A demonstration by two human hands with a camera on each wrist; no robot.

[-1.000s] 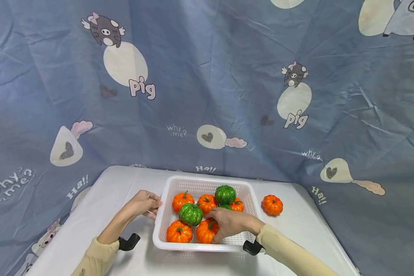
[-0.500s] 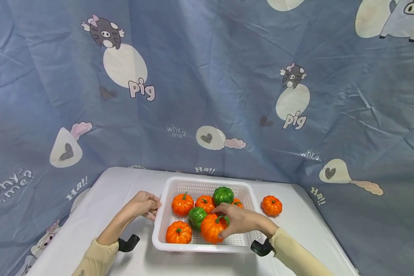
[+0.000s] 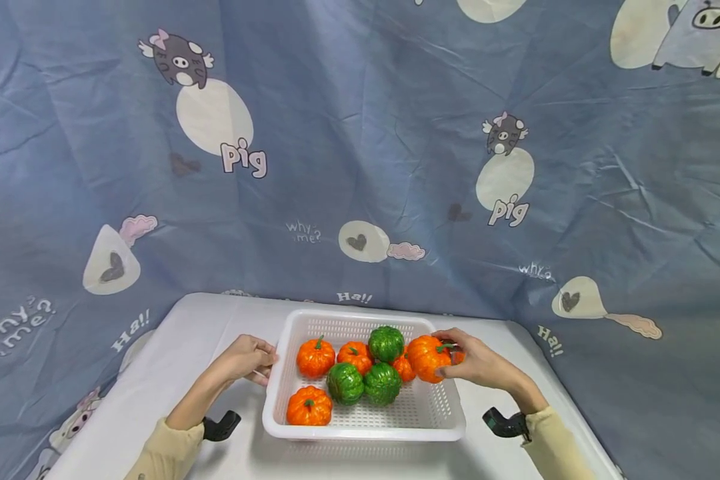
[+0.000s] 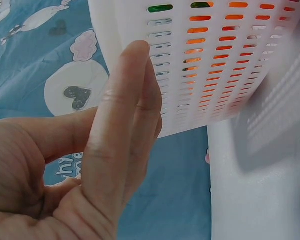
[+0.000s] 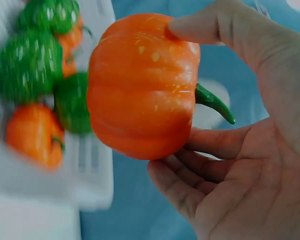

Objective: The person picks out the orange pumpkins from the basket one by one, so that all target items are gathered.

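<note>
Right hand (image 3: 479,363) is nicely side-gripping a glossy orange ribbed pumpkin (image 3: 425,359) — left hand (image 3: 246,359), fingers straight, bracing the white slotted-plastic basket (image 3: 366,434).

Lettering all on the blue cloth (image 3: 396,133). "pig" (image 3: 243,159) well above my left fingers (image 4: 112,125); second "pig" (image 3: 508,211) above, slightly right of my right fingers (image 5: 175,192). "why me?" (image 3: 303,232) above, between the two; another "why me?" (image 3: 13,325) far left of my left fingers. "why?" (image 3: 535,270) up and right of my right fingers. "Ha!!" (image 3: 354,298) three times: between, beyond; left (image 3: 130,331) of my left; right (image 3: 550,342) of my right.
</note>
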